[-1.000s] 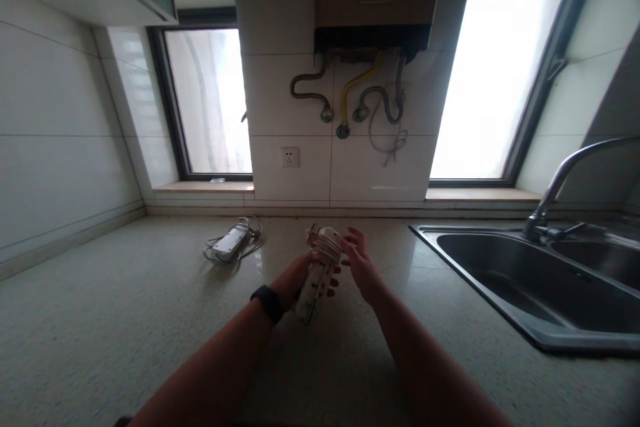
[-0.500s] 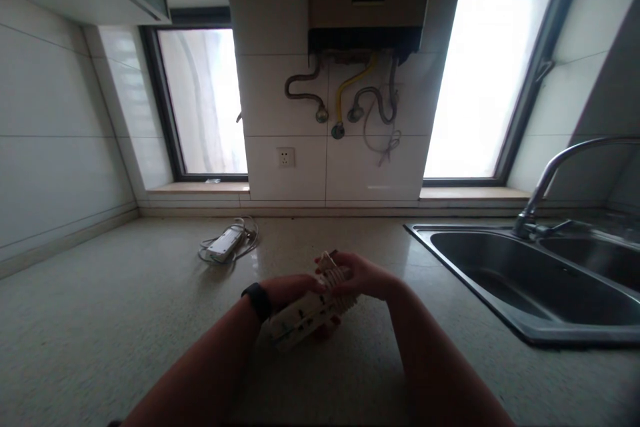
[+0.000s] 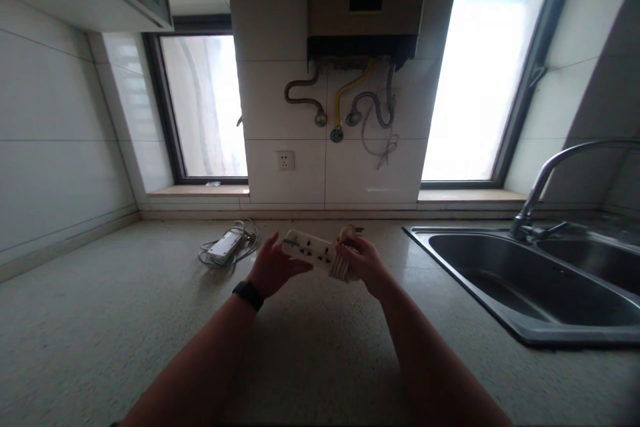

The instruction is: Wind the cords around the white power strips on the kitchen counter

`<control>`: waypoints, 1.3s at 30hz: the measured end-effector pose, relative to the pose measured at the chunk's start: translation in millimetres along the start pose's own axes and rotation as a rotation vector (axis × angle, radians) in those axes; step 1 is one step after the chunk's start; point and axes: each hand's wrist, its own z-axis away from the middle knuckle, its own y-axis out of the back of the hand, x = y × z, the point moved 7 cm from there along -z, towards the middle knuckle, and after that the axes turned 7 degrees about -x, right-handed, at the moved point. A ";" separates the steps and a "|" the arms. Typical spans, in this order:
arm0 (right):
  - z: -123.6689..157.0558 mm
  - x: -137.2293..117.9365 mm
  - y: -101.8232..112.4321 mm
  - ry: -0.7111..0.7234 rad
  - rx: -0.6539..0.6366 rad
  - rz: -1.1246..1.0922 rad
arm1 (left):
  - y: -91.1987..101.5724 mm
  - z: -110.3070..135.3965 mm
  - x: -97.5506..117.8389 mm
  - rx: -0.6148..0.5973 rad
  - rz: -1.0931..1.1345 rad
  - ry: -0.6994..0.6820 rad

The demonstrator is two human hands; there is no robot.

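Note:
A white power strip (image 3: 310,251) is held up over the countertop, its socket face towards me. Its cord (image 3: 340,268) is wound round the right end, and the plug (image 3: 356,230) sticks out at the top there. My right hand (image 3: 364,260) is closed around this wrapped end. At the strip's other end is my left hand (image 3: 277,268), with a dark band on the wrist. Its fingers and thumb are spread apart; whether they touch the strip I cannot tell.
Another white power strip (image 3: 226,245) with a loosely looped cord lies on the countertop (image 3: 150,307) to the left. A steel sink (image 3: 493,273) with a faucet (image 3: 537,193) is set in at the right. A wall socket (image 3: 285,160) sits below a water heater (image 3: 327,10) with hanging hoses.
The power strip has been lifted away from me and turned, so its left end now points up and left. My left hand has moved off its middle to its left end, fingers spreading.

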 end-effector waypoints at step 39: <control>5.8 1.9 -25.2 -0.018 0.101 -0.062 | -49.7 -2.2 -26.9 -0.032 -0.491 -0.201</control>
